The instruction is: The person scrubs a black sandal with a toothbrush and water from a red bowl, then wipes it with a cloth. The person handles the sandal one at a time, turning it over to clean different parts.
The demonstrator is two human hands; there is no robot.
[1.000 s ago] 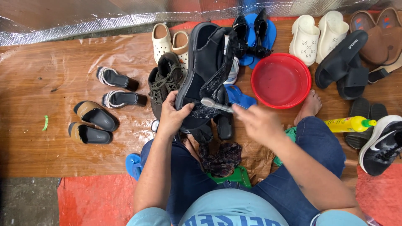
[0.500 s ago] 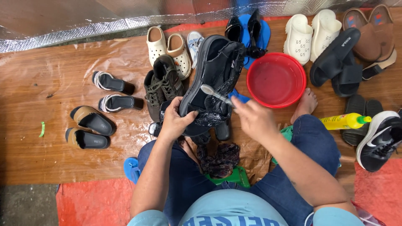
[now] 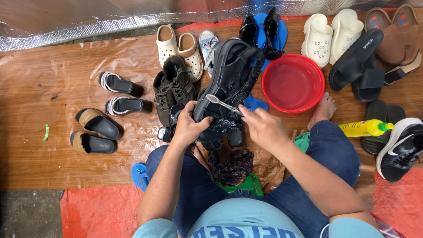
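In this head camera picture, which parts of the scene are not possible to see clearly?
- Head view: the left hand covers the heel of the black strapped sandal.
- The toothbrush with a pale handle: its far handle end hides inside the right hand.
- The black and white sneaker is cut by the right edge.
- The red plastic basin: whether it holds water cannot be told.

Red basin (image 3: 293, 83) beside yellow bottle (image 3: 363, 128); cream clogs (image 3: 331, 35), brown slippers (image 3: 93, 132) on wooden floor (image 3: 35, 79).

shoes (image 3: 174, 83) crowd left, basin (image 3: 293, 83) right
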